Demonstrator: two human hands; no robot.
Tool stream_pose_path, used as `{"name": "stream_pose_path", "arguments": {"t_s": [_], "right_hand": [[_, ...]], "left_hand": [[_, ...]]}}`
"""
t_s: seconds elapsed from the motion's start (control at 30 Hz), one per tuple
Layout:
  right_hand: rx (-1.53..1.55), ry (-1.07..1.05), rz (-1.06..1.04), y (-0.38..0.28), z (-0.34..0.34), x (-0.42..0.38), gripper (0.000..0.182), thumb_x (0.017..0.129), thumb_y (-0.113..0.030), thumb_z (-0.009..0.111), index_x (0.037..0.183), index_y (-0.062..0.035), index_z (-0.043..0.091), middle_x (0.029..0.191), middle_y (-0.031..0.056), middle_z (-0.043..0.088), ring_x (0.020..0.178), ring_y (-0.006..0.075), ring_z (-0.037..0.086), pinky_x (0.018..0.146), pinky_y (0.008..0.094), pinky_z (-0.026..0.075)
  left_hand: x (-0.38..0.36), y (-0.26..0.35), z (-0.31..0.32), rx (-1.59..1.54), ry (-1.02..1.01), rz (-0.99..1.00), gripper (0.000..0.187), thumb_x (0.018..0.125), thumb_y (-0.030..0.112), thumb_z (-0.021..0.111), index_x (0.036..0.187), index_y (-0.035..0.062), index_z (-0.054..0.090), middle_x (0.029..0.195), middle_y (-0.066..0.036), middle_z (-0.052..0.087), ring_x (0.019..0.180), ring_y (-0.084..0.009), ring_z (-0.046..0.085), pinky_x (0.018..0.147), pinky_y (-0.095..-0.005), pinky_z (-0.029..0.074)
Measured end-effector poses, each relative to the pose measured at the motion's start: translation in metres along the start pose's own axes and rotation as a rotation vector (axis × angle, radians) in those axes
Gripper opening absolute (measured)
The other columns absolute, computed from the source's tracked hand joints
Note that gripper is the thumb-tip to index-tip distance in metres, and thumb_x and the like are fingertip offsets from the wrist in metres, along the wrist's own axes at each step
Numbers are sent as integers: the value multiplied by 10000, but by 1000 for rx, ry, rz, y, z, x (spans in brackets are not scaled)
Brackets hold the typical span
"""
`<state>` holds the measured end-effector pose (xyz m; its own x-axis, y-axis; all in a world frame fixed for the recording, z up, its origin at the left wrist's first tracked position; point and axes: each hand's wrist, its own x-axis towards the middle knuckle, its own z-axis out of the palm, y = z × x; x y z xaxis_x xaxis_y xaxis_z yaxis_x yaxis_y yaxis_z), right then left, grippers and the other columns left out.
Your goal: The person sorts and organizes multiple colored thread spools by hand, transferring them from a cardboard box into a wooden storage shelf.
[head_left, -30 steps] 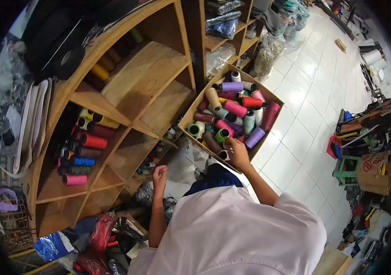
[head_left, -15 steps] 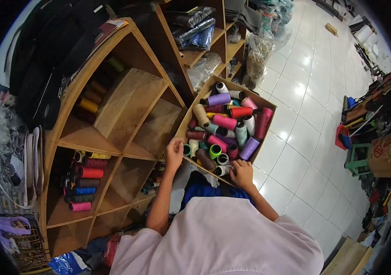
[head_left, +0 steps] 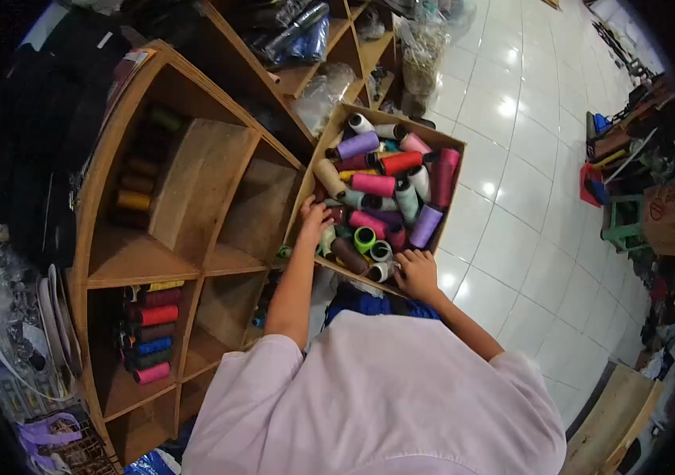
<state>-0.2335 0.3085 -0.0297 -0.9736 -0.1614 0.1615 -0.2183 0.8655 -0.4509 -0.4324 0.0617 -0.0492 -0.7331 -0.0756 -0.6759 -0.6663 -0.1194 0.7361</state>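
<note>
A cardboard box (head_left: 450, 224) full of thread spools in many colours sits in front of my body. My left hand (head_left: 315, 218) reaches over the box's left side, fingers apart and slightly bent, its fingertips at a maroon spool (head_left: 340, 214). What lies under the palm is hidden. At the near right edge, my right hand (head_left: 417, 274) has its fingers curled over the rim, beside a grey-white spool (head_left: 379, 272). Close by lie a neon green spool (head_left: 364, 238), a brown spool (head_left: 348, 255) and a purple spool (head_left: 426, 226).
A wooden shelf unit (head_left: 209, 265) with square compartments stands at left. One compartment holds a stack of spools, including a red spool (head_left: 155, 315). Plastic-wrapped goods fill another shelf behind. White floor tiles (head_left: 504, 237) run along the right, past a green stool (head_left: 622, 220).
My left hand has moved from the box's left corner further in over the spools. My right hand stays at the near rim. The camera view has shifted, moving the box slightly left.
</note>
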Motion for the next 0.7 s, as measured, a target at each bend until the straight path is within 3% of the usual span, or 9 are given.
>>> {"name": "stream_pose_path", "arguments": {"t_s": [0.17,0.27,0.47,0.63,0.7], "right_hand": [[2,0,-17,1,0,-1,258,754,-216,686,988,-114,648,899,58,609,877,248,592,772,404,420],[-20,-30,-6,0,0,0,265,752,-210,690,995,-115,652,906,55,613,879,244,593,775,401,419],[-9,-22,-5,-1,0,0,252,748,-210,694,980,-122,654,889,53,609,870,242,593,770,400,417],[-15,-18,-8,0,2,0,241,745,-212,694,967,-128,652,878,48,606,862,239,591,762,400,415],[-23,-25,-12,1,2,1,236,745,-212,694,962,-130,650,875,50,605,859,240,591,759,402,416]], "left_hand": [[6,-2,-1,-247,-39,9,535,957,58,505,1471,154,390,1421,-134,435,1265,-310,506,961,-478,470],[8,-4,-2,-242,-30,55,508,956,85,537,1450,148,432,1383,-125,465,1210,-294,533,933,-456,489],[-2,0,0,-34,80,267,448,948,148,622,1379,110,505,1157,-35,578,881,-122,570,735,-309,514],[-14,-1,3,68,183,361,411,951,115,615,1351,80,532,1172,-61,577,903,-135,577,733,-286,510],[-15,-7,2,180,244,600,409,946,110,621,1343,63,538,1209,-99,575,940,-172,591,757,-301,517]]}}
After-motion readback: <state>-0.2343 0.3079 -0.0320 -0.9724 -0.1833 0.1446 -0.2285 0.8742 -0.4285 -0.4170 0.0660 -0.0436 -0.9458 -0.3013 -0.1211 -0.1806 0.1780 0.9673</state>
